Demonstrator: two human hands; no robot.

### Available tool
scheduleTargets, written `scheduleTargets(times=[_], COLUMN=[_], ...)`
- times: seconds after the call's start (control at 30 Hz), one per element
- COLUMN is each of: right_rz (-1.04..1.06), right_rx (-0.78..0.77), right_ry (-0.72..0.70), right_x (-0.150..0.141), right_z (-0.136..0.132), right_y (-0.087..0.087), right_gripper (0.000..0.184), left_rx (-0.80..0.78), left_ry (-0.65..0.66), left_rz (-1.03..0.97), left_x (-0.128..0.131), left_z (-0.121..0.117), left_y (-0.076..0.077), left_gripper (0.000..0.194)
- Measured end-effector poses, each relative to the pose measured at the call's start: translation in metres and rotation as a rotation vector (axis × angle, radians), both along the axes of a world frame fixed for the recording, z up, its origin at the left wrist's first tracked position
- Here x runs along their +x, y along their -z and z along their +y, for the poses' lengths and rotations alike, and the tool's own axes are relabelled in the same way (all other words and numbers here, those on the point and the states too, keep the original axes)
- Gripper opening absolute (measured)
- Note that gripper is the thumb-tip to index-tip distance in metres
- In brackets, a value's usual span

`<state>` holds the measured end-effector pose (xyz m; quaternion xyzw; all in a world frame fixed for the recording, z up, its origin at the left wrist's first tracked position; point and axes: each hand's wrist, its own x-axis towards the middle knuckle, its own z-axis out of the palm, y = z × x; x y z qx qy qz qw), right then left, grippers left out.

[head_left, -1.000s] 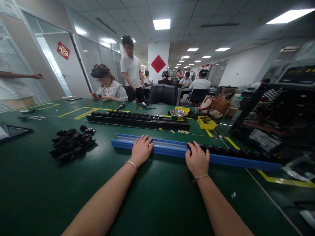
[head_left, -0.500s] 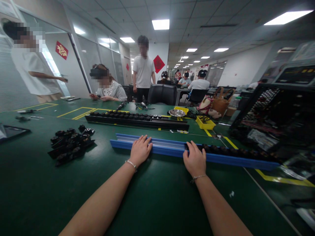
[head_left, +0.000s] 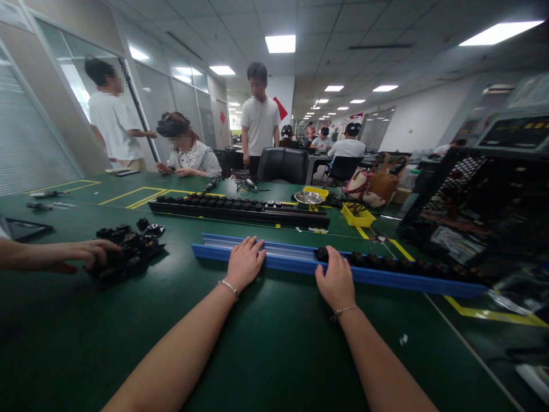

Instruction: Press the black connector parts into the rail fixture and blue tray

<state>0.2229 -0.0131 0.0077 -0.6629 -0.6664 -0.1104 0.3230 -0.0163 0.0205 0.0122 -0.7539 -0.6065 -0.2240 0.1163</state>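
Note:
A long blue channel rail (head_left: 291, 265) lies across the green table in front of me. My left hand (head_left: 246, 263) rests on its left part, fingers laid over the channel and gripping it. Farther right, my right hand (head_left: 337, 278) is closed at a small black part (head_left: 321, 254) in the channel; the part peeks out left of the fingers, and its exact kind is not clear. A row of similar black parts (head_left: 398, 264) fills the channel to the right. Bare channel shows between my hands.
Another person's hand (head_left: 92, 254) reaches from the left onto a pile of black parts (head_left: 132, 252). Behind the blue rail lies a black rail (head_left: 240, 213) with parts in it. A metal bowl (head_left: 308, 197), a yellow bin (head_left: 358, 216) and a dark open case (head_left: 450, 206) stand farther back.
My right hand has shifted slightly left along the rail, and the black part beside it now shows more. Another person's hand has come in at the left pile. My left hand is still.

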Motion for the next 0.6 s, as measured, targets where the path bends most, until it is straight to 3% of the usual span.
scheduleTargets(times=[0.17, 0.6], right_rz=[0.024, -0.016], right_rx=[-0.04, -0.093], right_ry=[0.112, 0.026], right_x=[-0.0011, -0.0005], right_z=[-0.0018, -0.001], right_y=[0.0002, 0.0004], right_gripper=[0.046, 0.048], left_rx=[0.004, 0.024], left_ry=[0.003, 0.034], left_rz=[0.003, -0.003], left_x=[-0.0003, 0.002], left_z=[-0.0009, -0.0041], left_y=[-0.0015, -0.0027], left_gripper=[0.044, 0.042])
